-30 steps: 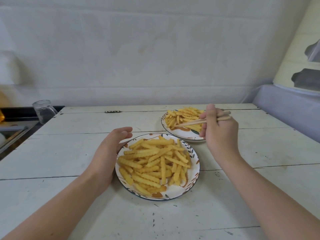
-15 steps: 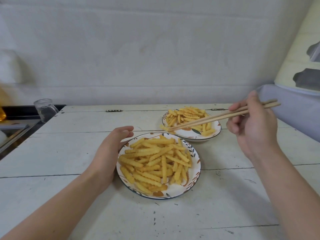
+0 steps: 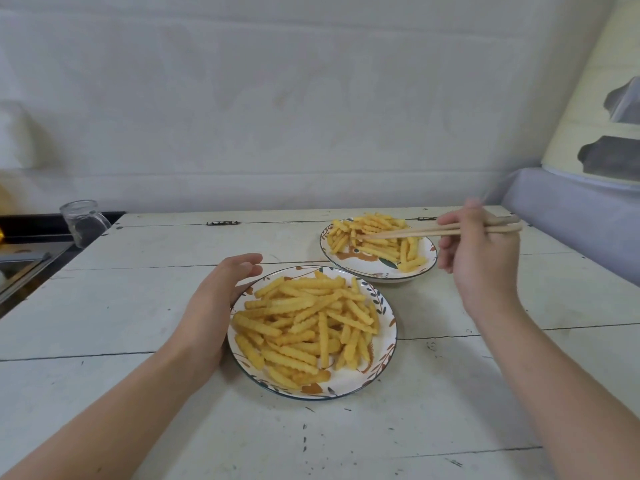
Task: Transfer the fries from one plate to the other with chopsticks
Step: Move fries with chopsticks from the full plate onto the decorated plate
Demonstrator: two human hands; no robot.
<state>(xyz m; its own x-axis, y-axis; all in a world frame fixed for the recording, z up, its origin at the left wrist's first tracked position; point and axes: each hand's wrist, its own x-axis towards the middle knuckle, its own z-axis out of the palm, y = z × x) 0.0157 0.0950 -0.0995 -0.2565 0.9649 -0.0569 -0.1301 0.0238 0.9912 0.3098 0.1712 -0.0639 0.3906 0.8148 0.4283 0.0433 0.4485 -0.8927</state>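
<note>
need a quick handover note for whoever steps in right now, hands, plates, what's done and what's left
Right hand: grip shut on the pair of wooden chopsticks, tips down among the fries on the far patterned plate. Whether a fry is pinched cannot be told.
Left hand: open, resting against the left rim of the near patterned plate, steadying it.
Both plates sit on the white wooden table, each with crinkle-cut fries; the near pile is larger.
Done: which plate is the source is unclear, so progress cannot be judged.
Left: many fries on both plates.
</note>
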